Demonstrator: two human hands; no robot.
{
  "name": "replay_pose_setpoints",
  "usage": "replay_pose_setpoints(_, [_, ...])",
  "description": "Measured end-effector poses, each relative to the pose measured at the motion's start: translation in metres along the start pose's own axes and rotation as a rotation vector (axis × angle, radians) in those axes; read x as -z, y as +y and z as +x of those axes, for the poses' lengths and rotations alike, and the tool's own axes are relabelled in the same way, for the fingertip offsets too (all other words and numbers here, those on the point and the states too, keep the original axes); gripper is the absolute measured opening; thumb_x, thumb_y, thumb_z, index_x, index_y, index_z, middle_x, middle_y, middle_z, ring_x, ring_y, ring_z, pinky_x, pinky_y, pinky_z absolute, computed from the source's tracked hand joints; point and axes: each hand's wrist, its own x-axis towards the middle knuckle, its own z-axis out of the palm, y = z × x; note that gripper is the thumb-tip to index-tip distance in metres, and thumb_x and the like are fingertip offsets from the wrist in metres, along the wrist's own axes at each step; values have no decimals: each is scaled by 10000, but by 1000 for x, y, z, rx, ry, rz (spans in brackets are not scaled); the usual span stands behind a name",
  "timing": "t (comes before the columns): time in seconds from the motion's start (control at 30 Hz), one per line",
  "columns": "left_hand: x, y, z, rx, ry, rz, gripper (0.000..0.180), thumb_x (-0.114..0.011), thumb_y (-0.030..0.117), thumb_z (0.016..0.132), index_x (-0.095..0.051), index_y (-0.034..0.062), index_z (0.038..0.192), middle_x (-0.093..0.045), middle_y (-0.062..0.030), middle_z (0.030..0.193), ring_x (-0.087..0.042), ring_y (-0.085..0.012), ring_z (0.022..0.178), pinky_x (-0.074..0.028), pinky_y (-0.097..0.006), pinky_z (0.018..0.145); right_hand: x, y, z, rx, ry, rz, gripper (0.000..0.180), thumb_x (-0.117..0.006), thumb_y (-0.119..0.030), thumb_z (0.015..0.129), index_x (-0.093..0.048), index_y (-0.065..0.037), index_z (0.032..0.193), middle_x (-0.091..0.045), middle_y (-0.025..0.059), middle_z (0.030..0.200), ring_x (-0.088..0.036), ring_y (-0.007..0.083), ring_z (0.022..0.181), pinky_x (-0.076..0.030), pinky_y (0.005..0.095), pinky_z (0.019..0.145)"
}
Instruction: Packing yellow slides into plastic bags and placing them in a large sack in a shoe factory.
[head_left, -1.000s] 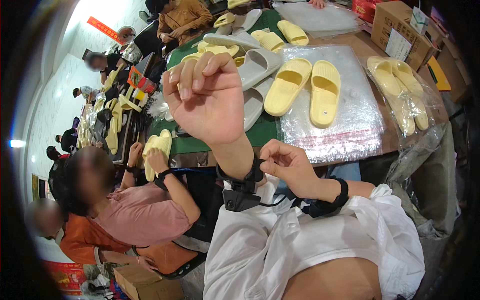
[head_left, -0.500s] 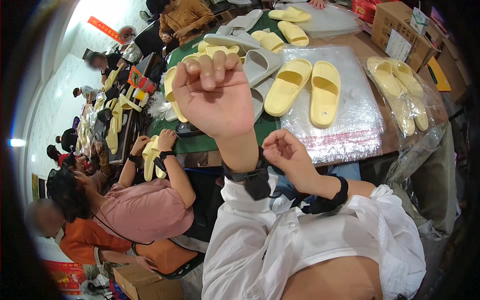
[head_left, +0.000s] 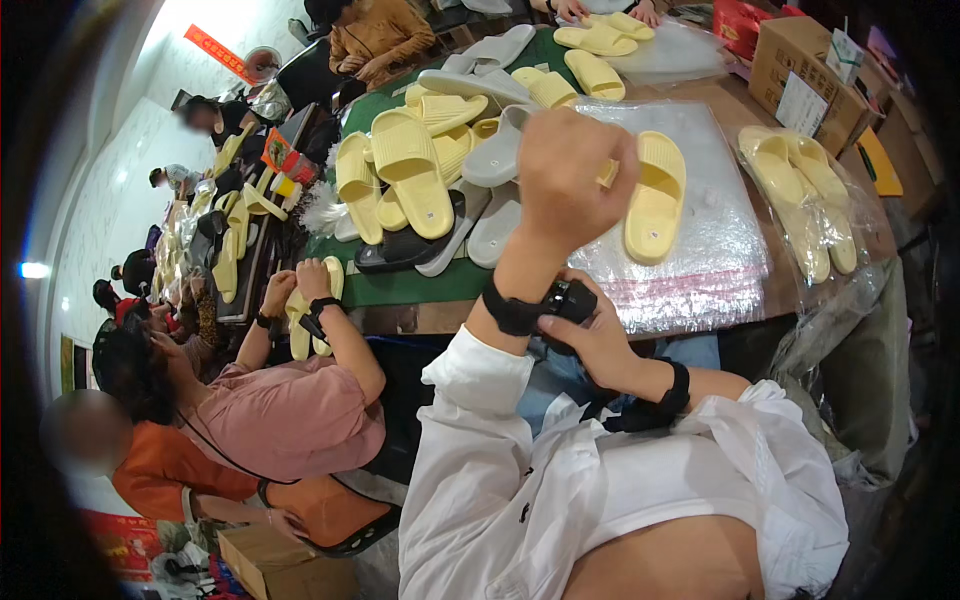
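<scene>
My left hand (head_left: 575, 180) is raised over the table in a loose fist, its back toward me. A black wrist-worn device on a strap (head_left: 572, 300) sits on that wrist. My right hand (head_left: 598, 345) grips this device, thumb against its near side. Beyond the left hand, a yellow slide slipper (head_left: 655, 200) lies on a stack of clear plastic bags (head_left: 715, 220); a second one is mostly hidden behind the fist. Left of my hands is a pile of yellow slippers (head_left: 412, 170), grey slippers (head_left: 495, 150) and a black slipper (head_left: 405, 250).
At right, bagged yellow slippers (head_left: 800, 190) lie near a cardboard box (head_left: 810, 75). On the left, a co-worker in pink (head_left: 285, 400) holds yellow slippers (head_left: 312, 310). Another person's hands (head_left: 640, 12) reach in at the far edge. Green matting (head_left: 350, 290) covers part of the table.
My left hand has swung right and turned from palm to back, uncovering the slipper pile. The right hand has taken hold of the wrist device. Another person's hands have come further in at the far edge.
</scene>
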Motion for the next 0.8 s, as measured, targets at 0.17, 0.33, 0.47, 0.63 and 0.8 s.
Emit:
replay_pose_setpoints(0.17, [-17,5,-13,-242,-353,25,105,-630,109,683,-541,82,634,-525,-37,632,-507,-209,659,-404,-321,616,14,-9,7,-146,-16,222,393,-582,26,805,-461,21,1179,-581,94,1097,-569,163,1005,-473,318,883])
replay_pose_setpoints(0.33, [-23,18,-15,-29,-380,-278,42,-637,83,739,-618,47,726,-601,-57,723,-548,-218,703,-436,-328,639,31,2,9,-181,-86,355,363,-580,-19,801,-492,-21,1153,-597,67,1048,-570,150,898,-413,286,725])
replay_pose_setpoints(0.47, [-23,28,-9,257,-272,-571,89,-642,78,751,-592,31,694,-575,-73,688,-528,-238,695,-422,-350,631,36,9,12,-162,-157,412,396,-571,30,795,-483,20,1181,-575,87,1138,-554,196,1055,-401,351,966])
replay_pose_setpoints(0.63, [-16,15,-6,292,-212,-479,68,-653,54,746,-601,16,726,-591,-94,687,-544,-262,656,-431,-342,598,27,-4,11,-203,-144,210,430,-597,10,802,-464,20,1211,-576,71,1127,-537,163,1061,-416,321,945])
replay_pose_setpoints(0.8, [4,-1,-18,462,-307,-371,76,-586,53,824,-635,3,796,-631,-75,784,-585,-165,723,-449,-267,664,18,-27,17,-276,-148,-86,430,-628,-52,823,-469,18,1217,-573,66,1127,-546,138,1032,-436,290,919])
